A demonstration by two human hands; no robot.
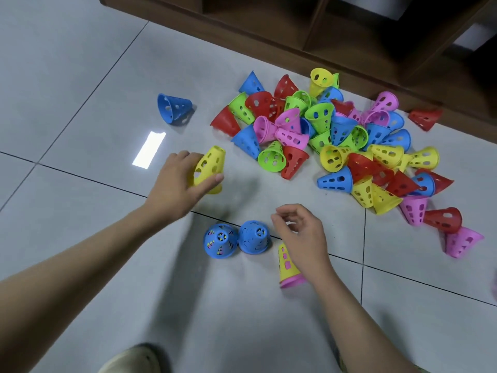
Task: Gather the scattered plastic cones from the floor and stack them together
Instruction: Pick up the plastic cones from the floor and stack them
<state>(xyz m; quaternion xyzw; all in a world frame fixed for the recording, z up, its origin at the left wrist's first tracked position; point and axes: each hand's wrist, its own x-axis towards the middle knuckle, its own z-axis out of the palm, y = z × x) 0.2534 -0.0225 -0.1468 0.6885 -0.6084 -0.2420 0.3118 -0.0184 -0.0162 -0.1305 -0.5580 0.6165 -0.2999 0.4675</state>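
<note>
On grey floor, left grip [178, 181] around yellow cone [209, 169], right grip [298, 232] empty

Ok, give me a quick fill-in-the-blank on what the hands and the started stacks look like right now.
1. The left hand grips a cone coloured ____.
2. The right hand holds ____.
3. Beside the right hand stands a yellow stack with a ____ cone at its bottom.
4. The two upright stacks between the forearms are coloured ____.

Missing words: yellow; nothing; pink; blue
</note>
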